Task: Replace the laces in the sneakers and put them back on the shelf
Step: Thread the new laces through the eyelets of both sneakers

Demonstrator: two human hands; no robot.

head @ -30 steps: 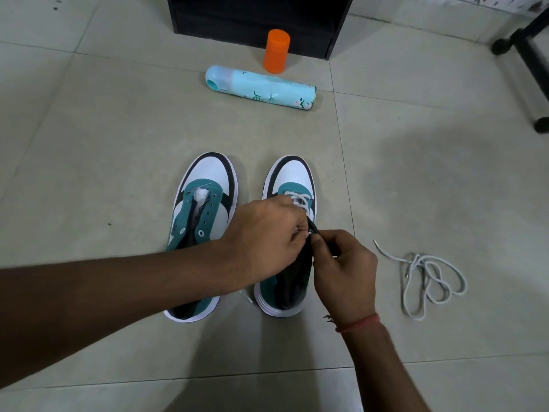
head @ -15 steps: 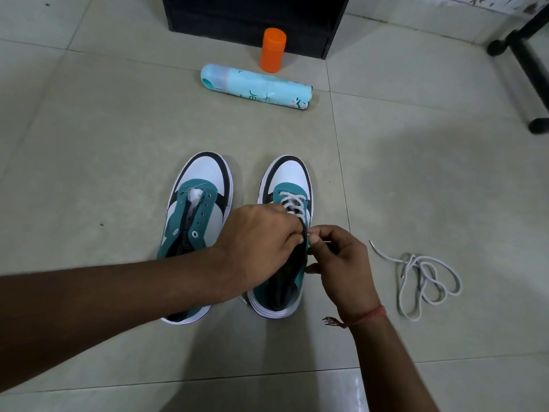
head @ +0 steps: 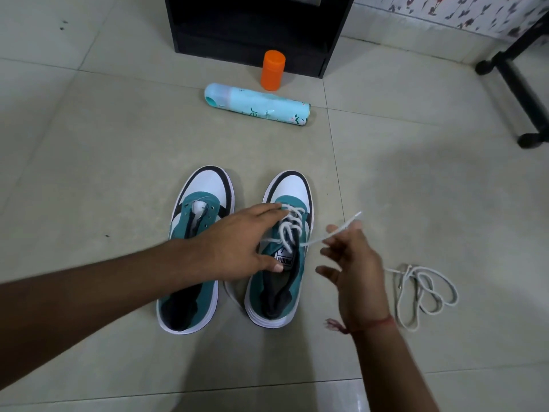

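Tiled floor (head: 89, 150) | left hand (head: 237, 242) flat on right sneaker (head: 282, 263); right hand (head: 350, 263) beside it pinching lace end (head: 341, 231)

tiled floor with dark furniture along the far edge.
the floor (head: 113, 138) is laid in large pale beige glossy tiles with thin dark grout lines; a few small dark specks mark it at the upper left. a black open-fronted cabinet (head: 335, 34) stands at the top centre, its interior in deep shadow. at the upper right, a strip of wall (head: 439, 10) shows a white surface printed with small red and grey flowers. below it, a black metal furniture frame (head: 523, 84) rests on the floor on rounded feet. diffuse light gives soft shadows, the darkest across the lower centre and another, fainter, at the right.
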